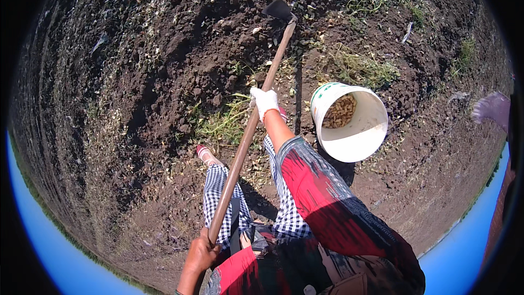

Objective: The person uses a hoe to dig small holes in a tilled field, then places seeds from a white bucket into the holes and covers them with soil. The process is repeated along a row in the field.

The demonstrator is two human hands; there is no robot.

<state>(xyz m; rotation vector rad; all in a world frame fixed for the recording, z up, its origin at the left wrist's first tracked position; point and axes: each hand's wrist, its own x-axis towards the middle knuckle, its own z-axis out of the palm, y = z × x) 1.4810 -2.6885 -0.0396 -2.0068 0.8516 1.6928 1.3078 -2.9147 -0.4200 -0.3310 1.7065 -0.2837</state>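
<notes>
A long-handled hoe (247,135) slants across the view, its dark metal blade (278,9) against the loose soil at the top. Bare, my left hand (201,250) grips the lower end of the wooden handle near my lap. Further up the handle, my right hand (265,100) is closed around it in a white knit glove with an orange cuff. To the right of that hand, a white plastic bucket (354,139) leans with its mouth towards me and unshelled peanuts (339,111) at its bottom.
Uprooted green plants (364,69) lie on the soil beyond the bucket, and more greenery (223,125) lies before my feet. Clods and dry leaves cover the ground. A scrap of pale plastic film (407,32) lies at the upper right. My checked trouser legs are spread below.
</notes>
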